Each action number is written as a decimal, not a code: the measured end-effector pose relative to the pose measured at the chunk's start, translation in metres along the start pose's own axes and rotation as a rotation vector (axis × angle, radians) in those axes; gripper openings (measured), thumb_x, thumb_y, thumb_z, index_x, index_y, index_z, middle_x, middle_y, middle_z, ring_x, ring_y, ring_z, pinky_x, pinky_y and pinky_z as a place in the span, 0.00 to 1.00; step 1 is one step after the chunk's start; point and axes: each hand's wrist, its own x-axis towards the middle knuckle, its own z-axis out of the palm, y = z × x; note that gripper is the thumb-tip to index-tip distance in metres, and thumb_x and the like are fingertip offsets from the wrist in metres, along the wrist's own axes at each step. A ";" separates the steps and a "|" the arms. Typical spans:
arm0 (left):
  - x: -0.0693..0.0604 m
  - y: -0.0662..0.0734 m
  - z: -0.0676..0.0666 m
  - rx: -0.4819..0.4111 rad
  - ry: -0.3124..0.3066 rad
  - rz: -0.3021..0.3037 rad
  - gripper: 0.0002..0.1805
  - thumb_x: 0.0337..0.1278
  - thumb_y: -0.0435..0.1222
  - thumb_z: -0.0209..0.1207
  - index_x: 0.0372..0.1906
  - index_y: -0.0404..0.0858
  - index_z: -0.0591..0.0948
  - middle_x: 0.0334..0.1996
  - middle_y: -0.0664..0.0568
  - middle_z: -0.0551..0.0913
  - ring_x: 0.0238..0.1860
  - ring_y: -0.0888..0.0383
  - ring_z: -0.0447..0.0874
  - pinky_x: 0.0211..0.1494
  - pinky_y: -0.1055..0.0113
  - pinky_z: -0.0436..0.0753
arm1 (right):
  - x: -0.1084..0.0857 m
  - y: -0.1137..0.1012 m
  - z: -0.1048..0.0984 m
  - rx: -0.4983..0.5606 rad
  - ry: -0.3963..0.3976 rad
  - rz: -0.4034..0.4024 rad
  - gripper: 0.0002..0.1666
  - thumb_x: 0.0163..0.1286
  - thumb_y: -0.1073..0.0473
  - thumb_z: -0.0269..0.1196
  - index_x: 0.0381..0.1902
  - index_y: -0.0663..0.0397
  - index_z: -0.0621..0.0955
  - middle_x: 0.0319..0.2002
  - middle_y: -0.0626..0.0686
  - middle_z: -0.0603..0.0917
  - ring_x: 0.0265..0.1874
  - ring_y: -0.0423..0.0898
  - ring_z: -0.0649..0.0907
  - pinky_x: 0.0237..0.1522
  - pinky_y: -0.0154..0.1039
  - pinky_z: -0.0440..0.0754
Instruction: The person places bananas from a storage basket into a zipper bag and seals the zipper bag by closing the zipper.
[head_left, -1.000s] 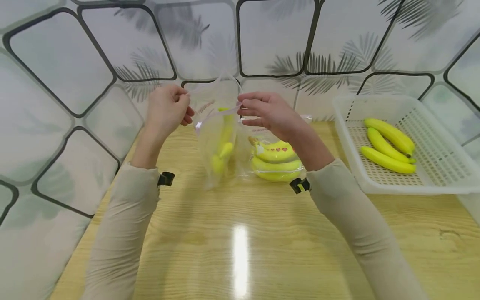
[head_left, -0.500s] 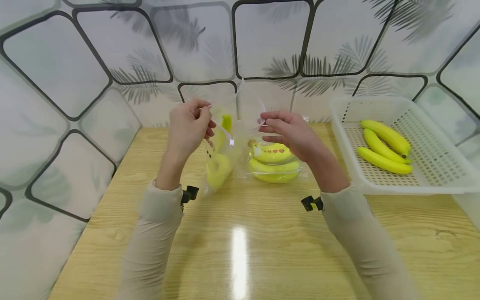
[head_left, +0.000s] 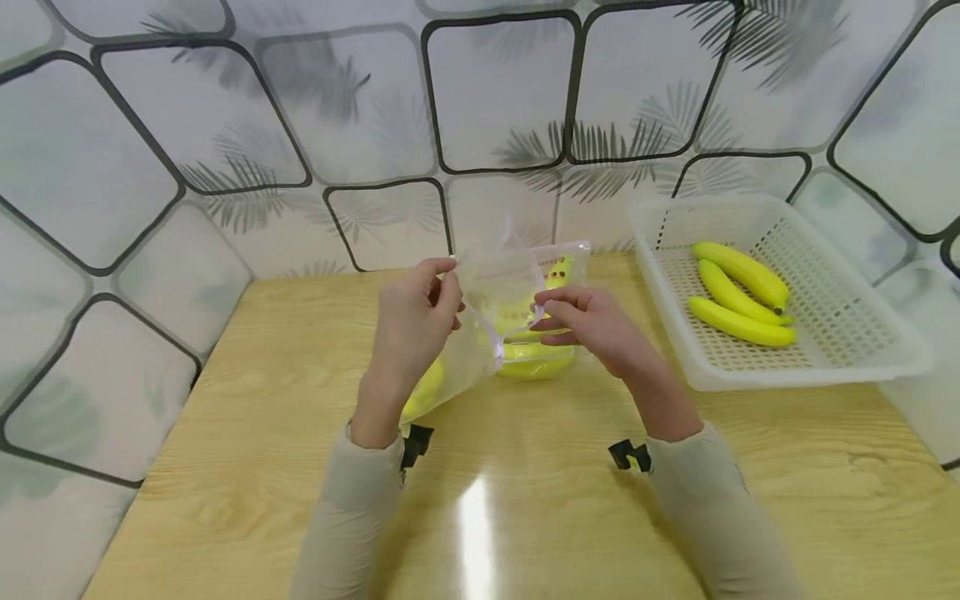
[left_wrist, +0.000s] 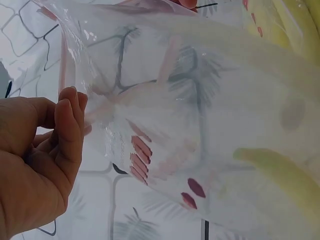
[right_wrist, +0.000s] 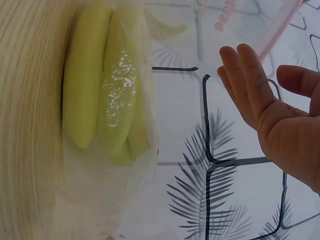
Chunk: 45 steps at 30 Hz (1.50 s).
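A clear zip bag (head_left: 468, 375) with a pink seal strip hangs tilted between my hands. Yellow banana shapes show through its lower left part, and a banana (left_wrist: 285, 175) appears inside it in the left wrist view. With thumb and fingertips my left hand (head_left: 412, 329) pinches the left side of its mouth. The right hand (head_left: 600, 329) pinches the strip at the other side between thumb and index finger; its other fingers are fairly straight. Behind lies a second clear bag (head_left: 581, 250) holding several bananas (right_wrist: 82, 80), partly covered by the first bag.
On the right stands a white perforated plastic basket (head_left: 810, 379) with three loose bananas (head_left: 742, 321) in it. A patterned wall covering (head_left: 495, 92) rises behind the wooden table (head_left: 262, 467). Black wrist cameras (head_left: 416, 446) sit at both cuffs.
Both hands have moved down and nearer the body, the left also to the right, bringing the held bag along. It now tilts over the bag behind it. The head view has shifted slightly.
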 end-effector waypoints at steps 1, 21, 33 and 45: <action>-0.003 0.000 0.002 0.003 -0.001 0.021 0.13 0.68 0.27 0.51 0.48 0.26 0.83 0.19 0.46 0.84 0.13 0.60 0.80 0.16 0.73 0.77 | -0.002 0.003 0.000 -0.010 0.000 0.010 0.24 0.79 0.64 0.49 0.65 0.77 0.69 0.67 0.69 0.69 0.51 0.51 0.84 0.51 0.42 0.85; -0.021 -0.007 0.026 0.049 0.001 0.097 0.12 0.67 0.26 0.53 0.48 0.22 0.81 0.14 0.49 0.78 0.13 0.61 0.76 0.12 0.75 0.66 | -0.018 -0.003 -0.033 -0.420 0.029 0.024 0.27 0.80 0.53 0.50 0.67 0.67 0.69 0.63 0.66 0.75 0.53 0.60 0.83 0.52 0.52 0.84; -0.015 -0.016 0.017 0.097 -0.032 0.070 0.12 0.68 0.26 0.53 0.48 0.23 0.81 0.15 0.48 0.80 0.13 0.61 0.77 0.12 0.73 0.68 | -0.059 -0.005 -0.114 -0.688 0.306 0.087 0.37 0.78 0.41 0.45 0.71 0.64 0.66 0.66 0.68 0.71 0.59 0.65 0.73 0.52 0.55 0.74; -0.010 -0.021 0.025 0.076 -0.092 0.027 0.14 0.69 0.28 0.51 0.50 0.24 0.81 0.17 0.49 0.81 0.14 0.62 0.78 0.12 0.73 0.70 | -0.059 0.026 -0.189 -1.090 0.111 0.265 0.40 0.75 0.53 0.50 0.66 0.88 0.58 0.57 0.85 0.67 0.53 0.77 0.72 0.50 0.70 0.72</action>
